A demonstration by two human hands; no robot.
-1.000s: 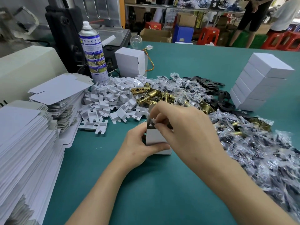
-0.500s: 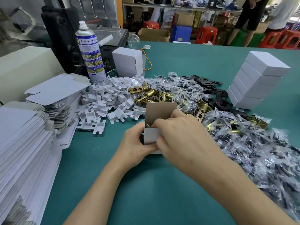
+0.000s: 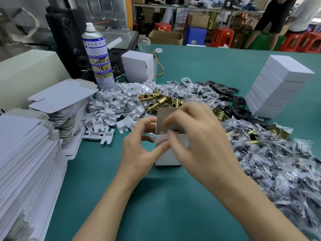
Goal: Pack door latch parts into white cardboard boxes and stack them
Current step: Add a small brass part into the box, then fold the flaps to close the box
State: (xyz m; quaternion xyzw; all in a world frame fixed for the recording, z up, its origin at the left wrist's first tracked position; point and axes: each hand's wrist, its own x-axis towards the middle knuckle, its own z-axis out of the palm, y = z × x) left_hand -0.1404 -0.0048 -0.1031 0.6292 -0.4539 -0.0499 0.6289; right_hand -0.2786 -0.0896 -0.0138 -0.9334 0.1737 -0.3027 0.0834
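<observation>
Teal counter [image 3: 173, 197], cluttered workshop room. White box [image 3: 166, 159] pinched by left hand [image 3: 137, 153]; contents hidden under blurred right hand [image 3: 199, 136], grip unreadable.

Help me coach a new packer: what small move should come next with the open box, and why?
Probably fold the upright lid flap down and tuck it shut. The small white cardboard box stands open on the green table, a metal part already shows inside it, and both the left hand and the blurred right hand are at its mouth.
</observation>
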